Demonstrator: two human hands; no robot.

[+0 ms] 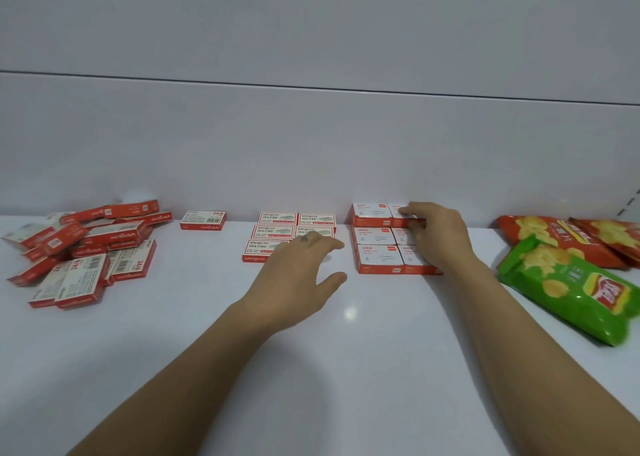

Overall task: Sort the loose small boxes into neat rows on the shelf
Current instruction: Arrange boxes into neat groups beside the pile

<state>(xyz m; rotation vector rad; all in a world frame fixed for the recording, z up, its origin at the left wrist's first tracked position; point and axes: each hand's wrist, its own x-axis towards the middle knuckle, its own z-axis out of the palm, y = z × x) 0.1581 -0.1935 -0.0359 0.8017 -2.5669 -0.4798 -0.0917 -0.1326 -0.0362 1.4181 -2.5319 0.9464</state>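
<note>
A jumbled heap of loose red-and-white small boxes lies at the left of the white shelf. One single box sits apart near the back wall. A tidy block of flat staple boxes stands in two columns at the centre. My left hand hovers over its front right part with fingers spread, holding nothing. Right of it stands a second tidy block of taller boxes. My right hand rests on that block's right column, fingertips touching the rear box; a grip cannot be made out.
Two red crisp bags lie at the far right against the back wall. A green crisp bag lies in front of them, close to my right forearm. The white back wall rises directly behind the boxes.
</note>
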